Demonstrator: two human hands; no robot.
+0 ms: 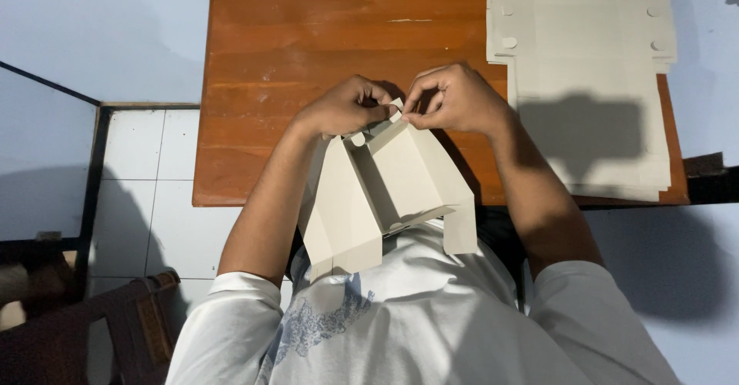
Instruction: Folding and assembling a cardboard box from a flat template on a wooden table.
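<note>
Over a reddish wooden table [308, 61], a person in a white shirt [416, 323] is leaning, with a stack of flat grey cardboard blanks [585, 69] lying on its right end. Between chest and table edge, a half-folded grey cardboard box [385, 200] is being held up. Both hands are pinching its far top edge: the left hand [342, 108] and right hand [454, 96] are curling their fingers narrowly around a small tab [397, 108].

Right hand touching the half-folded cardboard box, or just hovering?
Touching. Head view: right hand pinches a top flap of the cardboard box; left hand grips it too.
</note>
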